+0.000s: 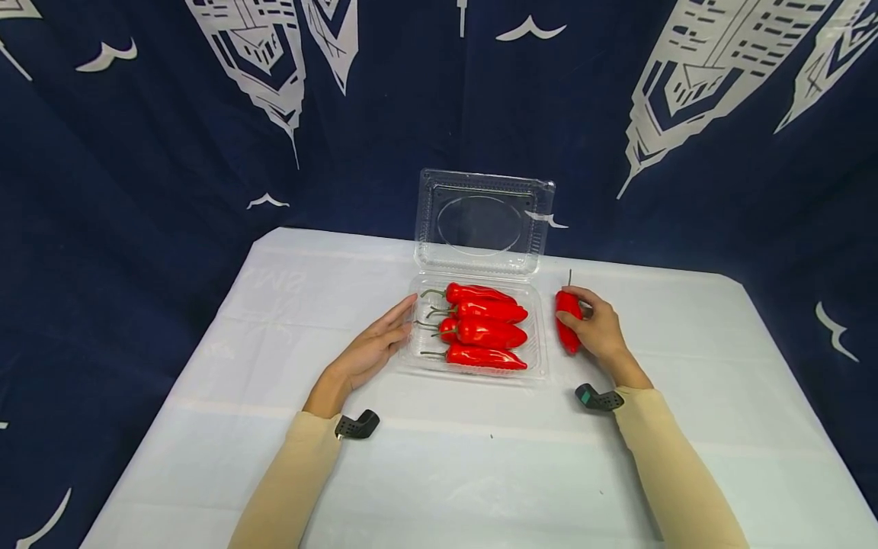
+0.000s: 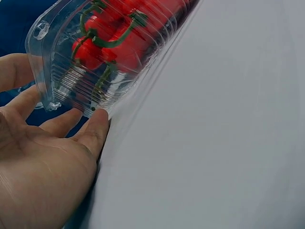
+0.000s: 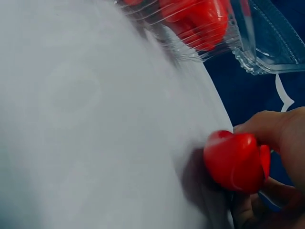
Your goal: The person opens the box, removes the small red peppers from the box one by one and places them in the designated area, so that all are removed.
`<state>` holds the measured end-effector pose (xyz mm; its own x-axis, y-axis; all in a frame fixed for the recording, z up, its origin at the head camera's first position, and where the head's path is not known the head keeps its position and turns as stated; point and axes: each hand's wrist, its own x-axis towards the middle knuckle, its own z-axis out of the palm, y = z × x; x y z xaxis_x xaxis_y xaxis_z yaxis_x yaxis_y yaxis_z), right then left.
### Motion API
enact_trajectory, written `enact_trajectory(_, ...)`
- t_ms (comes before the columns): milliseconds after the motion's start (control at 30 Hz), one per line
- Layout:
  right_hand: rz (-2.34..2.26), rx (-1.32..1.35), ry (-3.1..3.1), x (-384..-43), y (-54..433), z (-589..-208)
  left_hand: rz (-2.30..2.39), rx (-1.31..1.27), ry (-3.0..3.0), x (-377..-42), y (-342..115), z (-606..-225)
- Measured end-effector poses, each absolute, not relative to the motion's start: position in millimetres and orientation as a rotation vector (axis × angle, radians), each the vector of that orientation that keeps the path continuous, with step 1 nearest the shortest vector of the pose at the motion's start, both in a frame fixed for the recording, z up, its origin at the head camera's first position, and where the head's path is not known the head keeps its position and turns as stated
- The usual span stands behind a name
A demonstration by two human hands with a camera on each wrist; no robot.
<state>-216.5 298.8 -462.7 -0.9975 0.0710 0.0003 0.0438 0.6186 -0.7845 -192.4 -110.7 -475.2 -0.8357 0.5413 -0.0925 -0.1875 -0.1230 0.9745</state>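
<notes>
Left hand (image 1: 373, 347): straight fingers, touching box (image 1: 538, 335) | Right hand (image 1: 598, 324): pinching red pepper (image 1: 566, 303) | Risk: loose pinch could drop it

Clear plastic container (image 1: 539, 335): lid (image 1: 480, 229) raised; glossy red peppers (image 1: 490, 333) inside, stems leftward. Lone red pepper (image 1: 568, 340) right of container, stem at far end.

Right hand (image 3: 292, 143) grips one red pepper (image 3: 233, 161), lower in view than, and apart from, the ridged clear container (image 3: 189, 53), which holds more red peppers (image 3: 204, 21), with white table surface (image 3: 95, 129) to the container's left and dark blue cloth (image 3: 223, 81) to its lower right.
</notes>
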Motion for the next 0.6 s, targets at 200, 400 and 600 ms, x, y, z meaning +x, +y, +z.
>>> enact_trajectory(200, 1.252, -0.099, -2.785, -219.1, 299.5, -463.3, 2.001, 0.391, 1.679, -192.4, -110.7, -475.8)
enact_trajectory(400, 1.226, -0.113, -2.793, -221.9, 300.0, -461.9, 2.001, 0.393, 1.682, -192.0, -110.9, -475.4)
enact_trajectory(600, 1.205, -0.101, -2.813, -220.4, 299.3, -461.2, 2.007, 0.397, 1.682, -192.5, -110.9, -476.4)
